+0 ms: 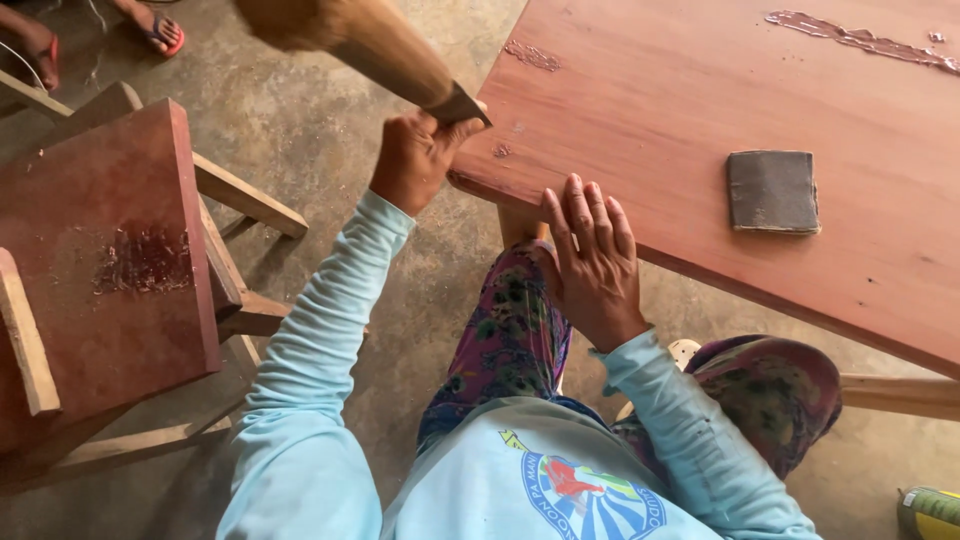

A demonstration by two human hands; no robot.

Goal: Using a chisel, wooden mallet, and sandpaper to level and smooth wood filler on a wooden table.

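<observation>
At the near corner of the reddish-brown tabletop (700,90), a scraper (462,104) with a dark blade is gripped by the left hand (415,155), fingers curled tight round it. The right hand (592,265) is laid flat on the edge, fingers pressed together. One sanding block (772,191) is counted; two putty smears (850,38) are seen.

Reddish wooden stool (110,250) at left, pale frame rails underneath, scuffed patch with crumbly residue mid-seat. Bare concrete floor (300,110), stained and dusty. Two feet in red-soled sandals (160,30) at top-left corner, belonging to someone else. Pale wooden rail (900,395) low at right, running under the big board. Green-and-yellow can (930,510) partly cut off at bottom-right corner, lying on floor. Floral patterned trousers (510,330) and light-blue long-sleeved shirt (320,400) filling lower centre.
</observation>
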